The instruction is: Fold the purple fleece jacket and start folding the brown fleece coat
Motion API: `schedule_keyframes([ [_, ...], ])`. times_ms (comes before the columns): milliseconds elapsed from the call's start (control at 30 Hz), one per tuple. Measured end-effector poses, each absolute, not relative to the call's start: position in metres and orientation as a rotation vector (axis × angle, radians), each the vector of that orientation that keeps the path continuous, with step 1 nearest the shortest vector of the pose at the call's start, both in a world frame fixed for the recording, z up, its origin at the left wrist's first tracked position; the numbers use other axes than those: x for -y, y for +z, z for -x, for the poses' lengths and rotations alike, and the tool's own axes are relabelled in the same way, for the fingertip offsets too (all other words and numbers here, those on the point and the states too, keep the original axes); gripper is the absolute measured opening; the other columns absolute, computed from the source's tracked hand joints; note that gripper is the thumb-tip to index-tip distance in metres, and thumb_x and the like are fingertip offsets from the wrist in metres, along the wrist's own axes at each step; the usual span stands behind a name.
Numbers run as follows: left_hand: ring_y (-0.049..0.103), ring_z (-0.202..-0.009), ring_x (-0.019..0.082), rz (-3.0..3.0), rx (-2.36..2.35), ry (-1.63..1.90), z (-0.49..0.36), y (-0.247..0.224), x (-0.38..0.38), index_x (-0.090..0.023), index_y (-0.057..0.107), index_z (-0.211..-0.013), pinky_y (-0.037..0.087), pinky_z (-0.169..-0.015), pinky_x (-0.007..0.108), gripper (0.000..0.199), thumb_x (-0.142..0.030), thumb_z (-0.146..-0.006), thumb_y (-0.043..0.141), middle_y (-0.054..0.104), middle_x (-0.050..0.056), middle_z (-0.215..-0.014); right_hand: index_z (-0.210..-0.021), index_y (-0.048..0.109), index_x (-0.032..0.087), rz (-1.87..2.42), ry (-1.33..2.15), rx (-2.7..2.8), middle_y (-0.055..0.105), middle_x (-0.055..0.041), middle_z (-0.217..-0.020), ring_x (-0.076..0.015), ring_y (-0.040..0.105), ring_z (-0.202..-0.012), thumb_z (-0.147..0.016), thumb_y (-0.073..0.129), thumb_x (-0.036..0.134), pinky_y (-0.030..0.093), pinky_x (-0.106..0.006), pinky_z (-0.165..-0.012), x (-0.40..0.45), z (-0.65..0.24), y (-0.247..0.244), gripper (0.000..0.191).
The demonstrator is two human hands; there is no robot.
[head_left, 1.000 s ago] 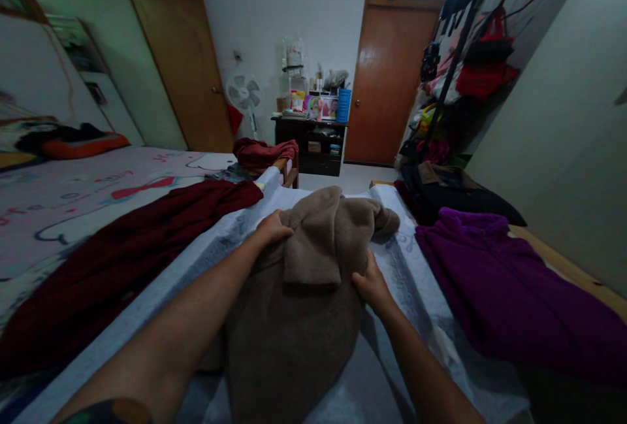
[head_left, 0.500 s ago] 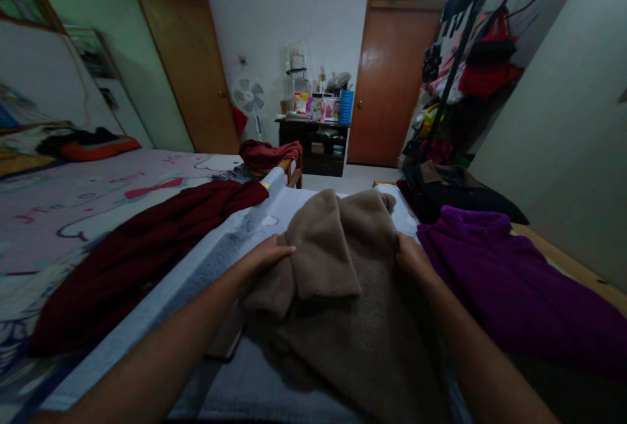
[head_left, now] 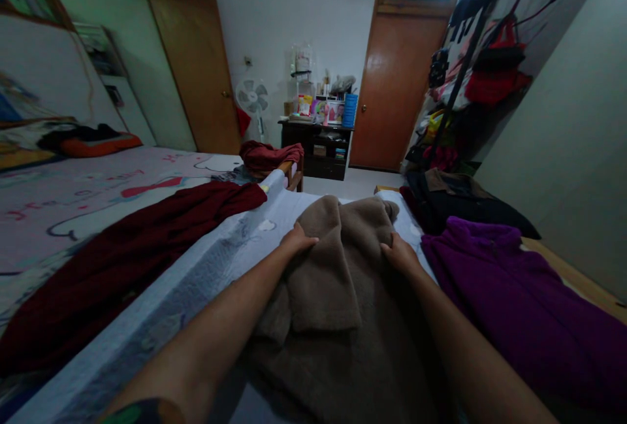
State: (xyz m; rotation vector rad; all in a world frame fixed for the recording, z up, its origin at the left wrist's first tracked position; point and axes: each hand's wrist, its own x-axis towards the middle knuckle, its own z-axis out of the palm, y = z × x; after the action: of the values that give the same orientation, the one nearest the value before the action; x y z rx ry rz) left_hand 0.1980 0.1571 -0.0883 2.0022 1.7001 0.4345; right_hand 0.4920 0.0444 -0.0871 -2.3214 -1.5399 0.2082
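A brown fleece coat (head_left: 326, 280) lies on the pale bed sheet (head_left: 225, 251) in front of me, one sleeve folded across its upper part. My left hand (head_left: 298, 241) grips the coat's left edge, thumb on top and fingers tucked beneath. On the opposite edge, my right hand (head_left: 399, 253) pinches the cloth, its fingertips partly hidden under the fabric. To the right of the coat lies a folded purple fleece jacket (head_left: 519, 306). A dark red garment (head_left: 142, 260) is spread out on the left.
A black garment with a brown collar (head_left: 465, 198) rests beyond the purple jacket. Past the bed's foot stand a dark cabinet (head_left: 313, 159), a white fan (head_left: 252, 97) and a wooden door (head_left: 379, 84). Bags (head_left: 497, 78) hang at right. A patterned bed (head_left: 108, 179) adjoins on the left.
My left hand has moved right and farther up the coat's edge. My right hand has shifted slightly inward. The folded sleeve now reaches closer to me, and the view has shifted slightly.
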Motion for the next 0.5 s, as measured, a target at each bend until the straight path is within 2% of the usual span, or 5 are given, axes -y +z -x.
schedule_keyframes([
  [100,0.064,-0.108,0.03,-1.952,-1.719,0.515,-0.206,-0.096,-0.162,-0.015,0.057,-0.118,0.05,-0.083,0.033,0.05,-0.032,-0.072,0.067,0.068,0.016,-0.117,-0.138,0.042,0.014,2.315,0.243,1.633,0.064,-0.0151,-0.121,-0.0253,0.062,-0.108,-0.086,0.049,0.024,0.044,-0.033,-0.087,-0.045,-0.491,-0.097,0.053],
  [200,0.065,-0.105,0.025,-1.936,-1.68,0.687,-0.199,-0.091,-0.17,-0.019,0.064,-0.109,0.049,-0.085,0.03,0.033,-0.026,-0.077,0.061,0.07,0.009,-0.113,-0.139,0.04,0.013,2.328,0.251,1.664,0.065,-0.015,-0.118,-0.0253,0.063,-0.105,-0.086,0.048,0.023,0.044,-0.032,-0.085,-0.046,-0.493,-0.101,0.055],
  [333,0.065,-0.103,0.022,-1.838,-1.736,1.002,-0.165,-0.065,-0.185,-0.016,0.065,-0.111,0.05,-0.087,0.029,0.032,-0.02,-0.081,0.053,0.07,0.008,-0.113,-0.135,0.043,0.017,2.336,0.241,1.659,0.067,-0.0129,-0.114,-0.0263,0.064,-0.101,-0.083,0.051,0.021,0.045,-0.033,-0.082,-0.05,-0.5,-0.096,0.053],
  [500,0.062,-0.104,0.018,-1.679,-1.863,1.376,-0.108,-0.023,-0.2,-0.012,0.06,-0.119,0.048,-0.093,0.027,0.039,-0.012,-0.082,0.046,0.067,0.007,-0.115,-0.134,0.047,0.02,2.244,0.112,1.645,0.065,-0.0093,-0.119,-0.0248,0.059,-0.111,-0.081,0.049,0.014,0.043,-0.032,-0.09,-0.062,-0.5,-0.082,0.053],
])
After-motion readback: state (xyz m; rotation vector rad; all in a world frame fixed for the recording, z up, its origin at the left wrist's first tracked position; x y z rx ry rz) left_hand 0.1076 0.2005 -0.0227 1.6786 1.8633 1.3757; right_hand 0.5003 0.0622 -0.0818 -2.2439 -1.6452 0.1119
